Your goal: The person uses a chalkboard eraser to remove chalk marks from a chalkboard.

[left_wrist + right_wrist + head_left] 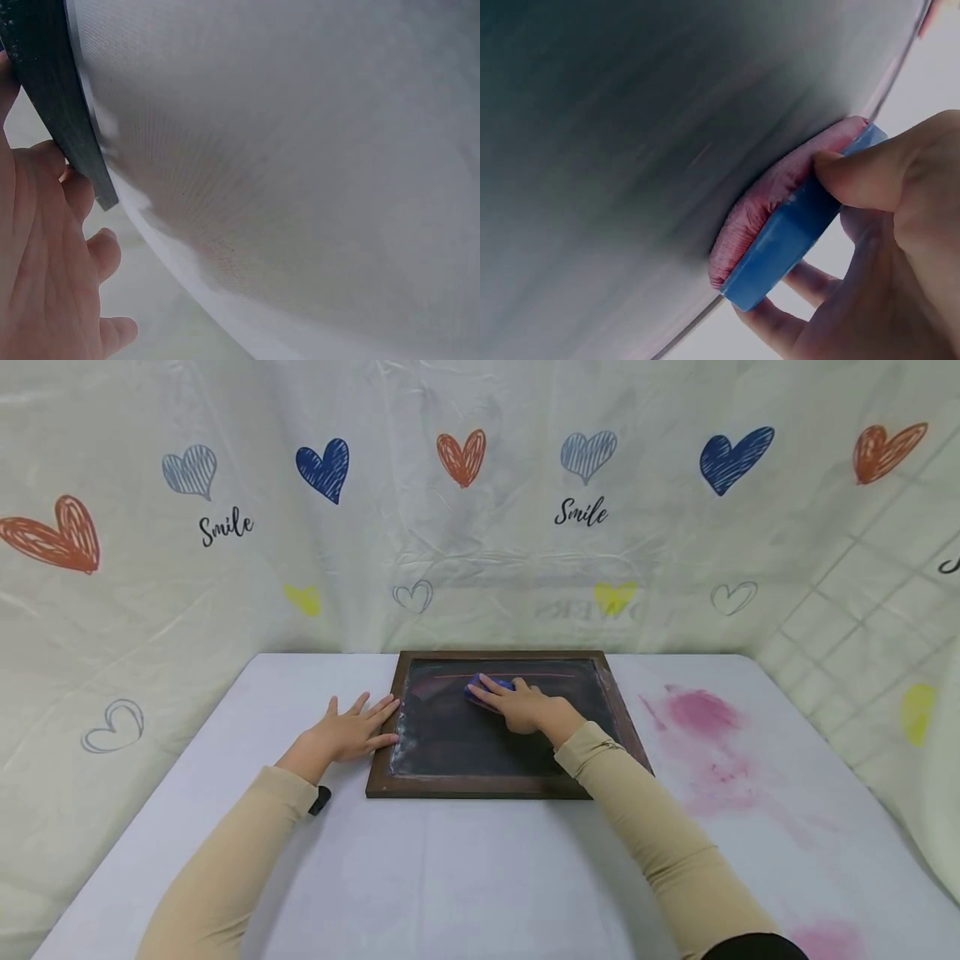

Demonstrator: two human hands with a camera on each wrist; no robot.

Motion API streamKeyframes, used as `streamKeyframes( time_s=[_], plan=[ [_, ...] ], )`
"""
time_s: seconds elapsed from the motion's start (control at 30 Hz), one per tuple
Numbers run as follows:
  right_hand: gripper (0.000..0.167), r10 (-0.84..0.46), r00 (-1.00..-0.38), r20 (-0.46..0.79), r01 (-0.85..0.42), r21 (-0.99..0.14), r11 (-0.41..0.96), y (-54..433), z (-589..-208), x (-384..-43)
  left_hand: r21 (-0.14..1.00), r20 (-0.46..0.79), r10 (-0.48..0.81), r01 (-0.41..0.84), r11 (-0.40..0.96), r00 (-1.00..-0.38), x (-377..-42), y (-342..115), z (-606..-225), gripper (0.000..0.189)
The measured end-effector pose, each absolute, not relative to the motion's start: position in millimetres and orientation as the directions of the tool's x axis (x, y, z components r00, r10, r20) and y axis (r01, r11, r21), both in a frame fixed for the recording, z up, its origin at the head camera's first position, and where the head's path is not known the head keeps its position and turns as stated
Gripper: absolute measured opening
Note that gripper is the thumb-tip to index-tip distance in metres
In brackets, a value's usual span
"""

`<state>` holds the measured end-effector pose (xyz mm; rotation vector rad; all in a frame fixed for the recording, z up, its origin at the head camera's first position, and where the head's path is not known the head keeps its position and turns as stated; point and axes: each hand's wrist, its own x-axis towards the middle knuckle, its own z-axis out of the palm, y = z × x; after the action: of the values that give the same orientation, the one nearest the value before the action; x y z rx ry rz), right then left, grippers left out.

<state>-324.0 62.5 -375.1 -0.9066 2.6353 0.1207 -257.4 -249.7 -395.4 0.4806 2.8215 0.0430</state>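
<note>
The blackboard [468, 745] bears an eraser [781, 234], gripped under the right hand [519, 705].

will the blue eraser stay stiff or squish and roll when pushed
The blue eraser probably stays stiff along the back, which looks like smooth plastic. Its pink pad likely squashes a little, being puffy and wrinkled. The long, blocky shape makes rolling seem unlikely.

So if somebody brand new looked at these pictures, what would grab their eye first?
Probably the framed chalkboard on the white table, where the right hand holds a blue eraser with a pink pad against the dark surface. After that, likely the bright pink smudges to the chalkboard's right, and the colorful hearts on the pale sheet behind the table.
</note>
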Motion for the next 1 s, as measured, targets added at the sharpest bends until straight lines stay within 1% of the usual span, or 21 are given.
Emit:
streamKeyframes(
  time_s=[0.17, 0.27, 0.37, 0.5, 0.6, 0.7, 1.0],
  plan=[
    [0.081, -0.499, -0.789, -0.358, -0.53, -0.014, 0.848, 104.4, -376.3, -333.4, 0.082, -0.271, 0.329, 0.319, 0.944, -0.905, -255.6, -247.2, -400.0, 0.076],
    [0.074, -0.444, -0.822, -0.356, -0.472, -0.01, 0.882, 128.7, -374.9, -339.5, 0.076, -0.271, 0.327, 0.318, 0.945, -0.905, -253.3, -248.0, -402.8, 0.076],
    [0.071, -0.361, -0.871, -0.333, -0.379, -0.01, 0.925, 145.5, -373.9, -344.6, 0.067, -0.262, 0.327, 0.321, 0.945, -0.908, -253.1, -249.3, -401.2, 0.076],
    [0.07, -0.25, -0.916, -0.312, -0.247, -0.05, 0.968, 153.7, -374.0, -347.8, 0.062, -0.256, 0.333, 0.329, 0.942, -0.907, -256.3, -249.7, -399.3, 0.076],
    [0.07, -0.218, -0.922, -0.32, -0.194, -0.106, 0.975, 152.2, -374.1, -348.6, 0.071, -0.261, 0.337, 0.33, 0.941, -0.904, -256.5, -250.7, -400.1, 0.076],
    [0.069, -0.213, -0.924, -0.317, -0.175, -0.142, 0.974, 150.6, -373.0, -348.9, 0.078, -0.262, 0.339, 0.33, 0.941, -0.904, -257.5, -251.0, -400.8, 0.077],
    [0.067, -0.223, -0.928, -0.298, -0.186, -0.147, 0.972, 141.3, -372.2, -350.2, 0.059, -0.268, 0.328, 0.325, 0.944, -0.906, -258.0, -251.0, -397.5, 0.077]
  ],
)
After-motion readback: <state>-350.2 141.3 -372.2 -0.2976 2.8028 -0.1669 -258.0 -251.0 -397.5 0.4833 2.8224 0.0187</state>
